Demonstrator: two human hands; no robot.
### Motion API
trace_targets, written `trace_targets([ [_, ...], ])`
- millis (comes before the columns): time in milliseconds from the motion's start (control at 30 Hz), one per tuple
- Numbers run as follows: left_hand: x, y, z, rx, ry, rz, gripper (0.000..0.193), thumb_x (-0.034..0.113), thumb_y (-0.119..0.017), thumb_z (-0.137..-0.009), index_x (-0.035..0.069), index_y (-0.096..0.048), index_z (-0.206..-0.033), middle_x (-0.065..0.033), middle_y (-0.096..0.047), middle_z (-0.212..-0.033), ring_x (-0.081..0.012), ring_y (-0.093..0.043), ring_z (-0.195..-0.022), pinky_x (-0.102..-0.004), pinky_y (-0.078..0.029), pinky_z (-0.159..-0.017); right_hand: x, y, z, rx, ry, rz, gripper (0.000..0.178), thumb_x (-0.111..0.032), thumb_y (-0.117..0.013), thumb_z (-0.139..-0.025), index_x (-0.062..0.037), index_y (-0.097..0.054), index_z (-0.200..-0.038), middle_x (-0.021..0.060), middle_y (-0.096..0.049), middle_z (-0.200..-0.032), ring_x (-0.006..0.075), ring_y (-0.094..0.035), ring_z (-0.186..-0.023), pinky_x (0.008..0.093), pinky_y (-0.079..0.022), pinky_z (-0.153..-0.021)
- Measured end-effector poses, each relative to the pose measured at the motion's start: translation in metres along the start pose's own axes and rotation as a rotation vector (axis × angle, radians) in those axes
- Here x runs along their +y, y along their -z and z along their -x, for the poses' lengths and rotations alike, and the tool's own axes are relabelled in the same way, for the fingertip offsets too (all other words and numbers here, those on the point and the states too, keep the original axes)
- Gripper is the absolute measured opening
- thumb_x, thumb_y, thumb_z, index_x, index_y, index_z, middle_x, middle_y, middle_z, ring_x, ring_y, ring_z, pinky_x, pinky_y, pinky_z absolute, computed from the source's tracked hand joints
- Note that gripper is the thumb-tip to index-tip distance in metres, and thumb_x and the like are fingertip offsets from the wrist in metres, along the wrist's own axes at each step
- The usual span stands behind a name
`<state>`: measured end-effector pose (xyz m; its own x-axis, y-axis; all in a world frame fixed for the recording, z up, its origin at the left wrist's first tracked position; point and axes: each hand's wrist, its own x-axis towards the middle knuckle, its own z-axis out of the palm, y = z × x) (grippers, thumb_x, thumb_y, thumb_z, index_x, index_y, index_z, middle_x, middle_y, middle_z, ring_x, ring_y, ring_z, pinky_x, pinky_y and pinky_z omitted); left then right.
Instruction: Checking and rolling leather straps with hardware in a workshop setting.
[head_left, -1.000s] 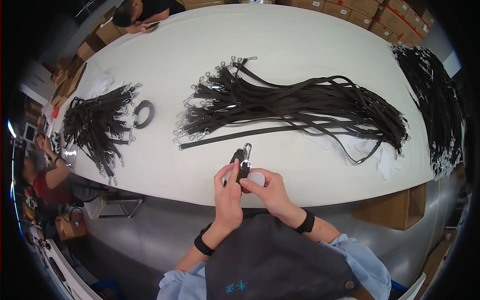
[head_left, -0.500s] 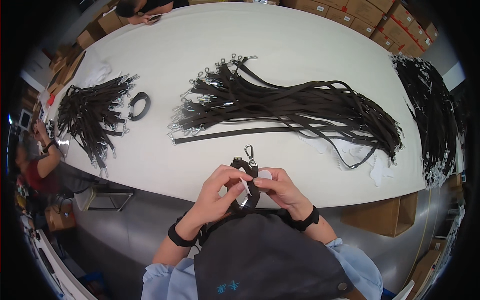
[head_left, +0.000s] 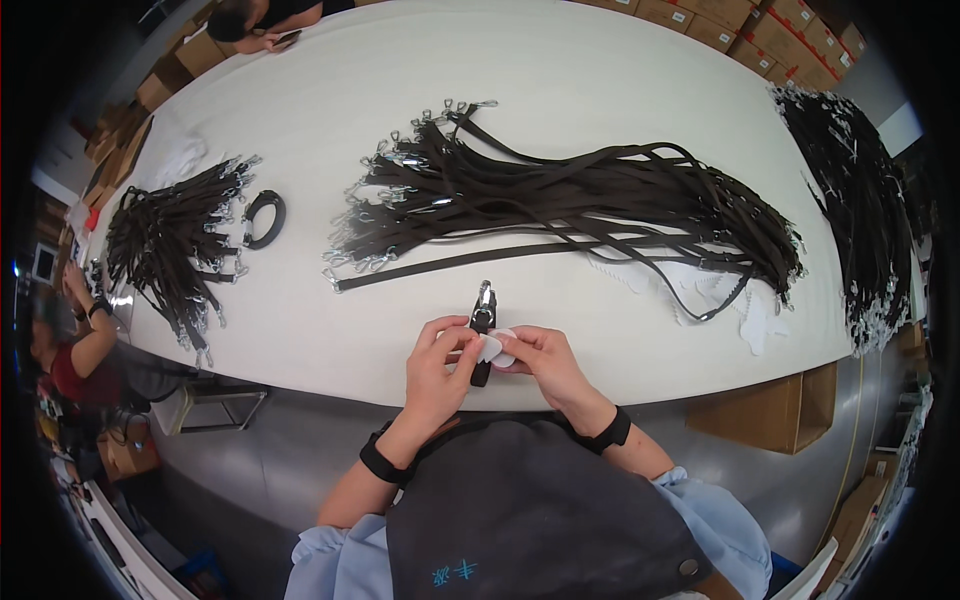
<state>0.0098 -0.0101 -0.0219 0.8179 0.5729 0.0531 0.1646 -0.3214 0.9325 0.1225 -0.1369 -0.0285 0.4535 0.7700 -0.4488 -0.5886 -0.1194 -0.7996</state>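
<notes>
At the near table edge, my left hand (head_left: 436,368) has its thumb and fingertips pinched on a small white paper piece (head_left: 488,348). My right hand (head_left: 552,368) grips a rounded white piece (head_left: 506,358), like a label or sticker, and the two white pieces meet or overlap. Just behind my fingertips is a coiled dark strap (head_left: 483,320) with a metal snap hook (head_left: 486,292) at its far end. Its lower part shows below the white pieces. Whether my left fingers also press on the strap is hidden.
A long bundle of dark straps with metal hooks (head_left: 600,195) spans the white table (head_left: 640,360), with white paper scraps (head_left: 755,320) beside it. At left lie a shorter strap pile (head_left: 175,240) and a coiled strap (head_left: 264,220). More straps (head_left: 850,200) hang right. Two people are at the table's far and left sides.
The coiled strap has turned narrow side on and its hook now points away from me. My hands have come together over it, with the white pieces touching between my fingertips.
</notes>
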Motion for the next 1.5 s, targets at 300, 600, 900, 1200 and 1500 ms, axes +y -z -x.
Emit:
trace_targets([
  [300, 0.005, 0.001, -0.001, 0.013, 0.052, 0.065, 0.013, 0.013, -0.061, -0.086, 0.001, -0.062, -0.089, -0.0102, -0.054, -0.112, -0.0182, -0.065, -0.08, -0.0275, -0.056, -0.065, 0.004, 0.004, 0.002, 0.033, -0.04, -0.163, 0.02, -0.019, -0.059, -0.089, 0.0, -0.064, -0.094, 0.0063, -0.064, -0.092, 0.0115, -0.061, -0.084, 0.0254, -0.054, -0.075],
  [600, 0.006, 0.001, -0.003, 0.024, 0.029, 0.046, 0.012, 0.011, -0.062, -0.085, 0.0, -0.062, -0.089, -0.0096, -0.054, -0.111, -0.0167, -0.065, -0.079, -0.0263, -0.056, -0.062, 0.005, 0.002, 0.002, 0.034, 0.003, -0.14, 0.02, -0.021, -0.062, -0.088, -0.0012, -0.063, -0.086, 0.006, -0.064, -0.085, 0.0118, -0.062, -0.081, 0.0256, -0.053, -0.075],
  [900, 0.002, 0.002, 0.0, -0.025, -0.029, 0.006, 0.011, 0.012, -0.061, -0.085, 0.003, -0.063, -0.092, -0.0092, -0.055, -0.112, -0.0158, -0.063, -0.079, -0.0261, -0.055, -0.062, 0.003, -0.008, 0.002, -0.028, 0.095, 0.075, 0.021, -0.022, -0.056, -0.092, -0.0012, -0.054, -0.097, 0.0058, -0.061, -0.085, 0.011, -0.061, -0.08, 0.0252, -0.052, -0.072],
  [1200, -0.003, -0.01, 0.008, 0.113, 0.006, 0.172, 0.014, 0.011, -0.055, -0.09, -0.001, -0.055, -0.082, -0.0086, -0.054, -0.107, -0.0069, -0.052, -0.069, -0.0197, -0.042, -0.057, 0.006, -0.015, 0.001, -0.192, 0.134, 0.201, 0.022, -0.023, -0.049, -0.095, -0.002, -0.053, -0.09, 0.0047, -0.059, -0.079, 0.0096, -0.058, -0.068, 0.0226, -0.048, -0.062],
  [1500, -0.007, -0.009, 0.014, 0.188, 0.065, 0.075, 0.024, 0.013, -0.057, -0.089, -0.001, -0.052, -0.07, -0.0047, -0.051, -0.09, -0.0058, -0.042, -0.062, -0.0211, -0.036, -0.052, 0.013, -0.022, 0.014, -0.049, 0.089, 0.052, 0.022, -0.02, -0.057, -0.089, -0.0015, -0.057, -0.079, 0.0014, -0.056, -0.06, 0.0081, -0.054, -0.055, 0.023, -0.044, -0.052],
])
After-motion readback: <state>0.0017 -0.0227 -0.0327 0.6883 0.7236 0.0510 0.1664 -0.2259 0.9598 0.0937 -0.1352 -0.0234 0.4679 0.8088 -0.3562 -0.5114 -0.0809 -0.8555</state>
